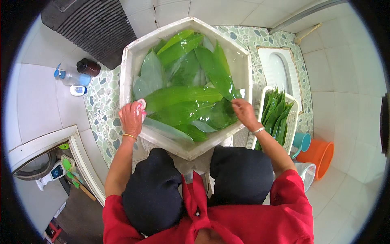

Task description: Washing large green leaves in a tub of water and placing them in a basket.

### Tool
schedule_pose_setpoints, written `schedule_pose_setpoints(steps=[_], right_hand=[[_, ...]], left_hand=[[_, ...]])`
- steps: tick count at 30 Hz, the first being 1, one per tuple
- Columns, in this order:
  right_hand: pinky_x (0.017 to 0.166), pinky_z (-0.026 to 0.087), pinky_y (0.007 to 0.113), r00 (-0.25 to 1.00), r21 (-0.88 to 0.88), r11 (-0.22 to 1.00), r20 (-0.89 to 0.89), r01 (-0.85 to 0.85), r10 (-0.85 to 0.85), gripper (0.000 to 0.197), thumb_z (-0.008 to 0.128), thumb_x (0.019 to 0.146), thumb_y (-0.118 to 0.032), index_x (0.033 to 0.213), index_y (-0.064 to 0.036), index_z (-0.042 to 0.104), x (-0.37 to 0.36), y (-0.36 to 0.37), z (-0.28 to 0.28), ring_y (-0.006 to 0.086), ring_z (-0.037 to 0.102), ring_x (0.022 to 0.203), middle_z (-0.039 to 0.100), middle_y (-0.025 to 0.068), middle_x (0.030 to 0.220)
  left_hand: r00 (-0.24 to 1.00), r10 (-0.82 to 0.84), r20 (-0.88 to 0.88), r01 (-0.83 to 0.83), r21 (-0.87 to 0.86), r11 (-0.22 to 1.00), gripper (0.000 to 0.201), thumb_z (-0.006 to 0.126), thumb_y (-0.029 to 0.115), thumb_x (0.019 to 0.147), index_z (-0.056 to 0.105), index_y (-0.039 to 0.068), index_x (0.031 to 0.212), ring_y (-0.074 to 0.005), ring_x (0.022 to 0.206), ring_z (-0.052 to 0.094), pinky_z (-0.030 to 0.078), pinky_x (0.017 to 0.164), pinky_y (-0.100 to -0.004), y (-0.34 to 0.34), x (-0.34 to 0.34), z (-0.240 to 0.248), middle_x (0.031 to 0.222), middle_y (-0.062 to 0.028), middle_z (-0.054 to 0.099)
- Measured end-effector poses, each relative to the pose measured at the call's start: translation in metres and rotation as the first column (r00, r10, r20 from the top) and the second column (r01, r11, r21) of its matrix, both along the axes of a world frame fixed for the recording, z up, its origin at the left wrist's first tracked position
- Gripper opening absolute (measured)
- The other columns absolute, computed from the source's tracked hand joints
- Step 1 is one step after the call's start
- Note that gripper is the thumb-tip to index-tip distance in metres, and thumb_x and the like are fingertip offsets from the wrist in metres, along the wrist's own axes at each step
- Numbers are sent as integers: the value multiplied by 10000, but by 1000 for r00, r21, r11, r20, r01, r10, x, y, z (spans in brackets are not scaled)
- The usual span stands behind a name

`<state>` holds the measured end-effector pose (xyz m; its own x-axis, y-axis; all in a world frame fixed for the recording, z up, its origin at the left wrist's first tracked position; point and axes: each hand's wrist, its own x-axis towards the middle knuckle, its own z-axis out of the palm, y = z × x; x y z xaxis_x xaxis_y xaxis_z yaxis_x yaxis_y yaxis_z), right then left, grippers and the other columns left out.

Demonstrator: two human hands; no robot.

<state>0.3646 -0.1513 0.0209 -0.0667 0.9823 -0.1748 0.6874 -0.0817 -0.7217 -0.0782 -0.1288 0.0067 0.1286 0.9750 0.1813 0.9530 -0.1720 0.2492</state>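
A large white tub (126, 77) in front of my knees holds water and many long, broad green leaves (183, 97). At its left inner edge, my left hand (131, 119) is closed around a pink and white cloth or sponge (141, 105), its exact kind unclear. On the opposite side, the fingers of my right hand (245, 113) pinch the lower end of a green leaf (220, 75), which slants up and left across the other leaves. A white basket (293, 122) beside my right forearm contains a bundle of wet green leaves (276, 116) stacked together.
An orange bucket (321, 158) and a teal dipper (301, 142) stand right of the basket. Beyond is a squat toilet (279, 71). At left are a clear bottle (75, 77), a dark brown jar (88, 67) and a black ridged board (97, 32) against the wall.
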Motion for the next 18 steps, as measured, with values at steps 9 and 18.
schedule_pose_setpoints(steps=[9,18], right_hand=[[758,452,434,868,341,932,421,119,-265,388,652,754,-171,1047,-4,461,-27,62,-29,380,537,869,559,230,917],[555,420,256,950,-223,924,25,310,-312,207,690,714,-132,806,10,571,0,75,-13,87,497,604,572,23,660]], left_hand=[[999,0,41,0,-11,1000,321,589,171,759,525,117,1069,-255,971,468,309,866,-392,-1,-1,2,971,-85,503],[998,5,63,-6,11,1000,296,599,148,749,534,125,1038,-248,965,477,312,861,-383,1,0,4,959,-79,506]])
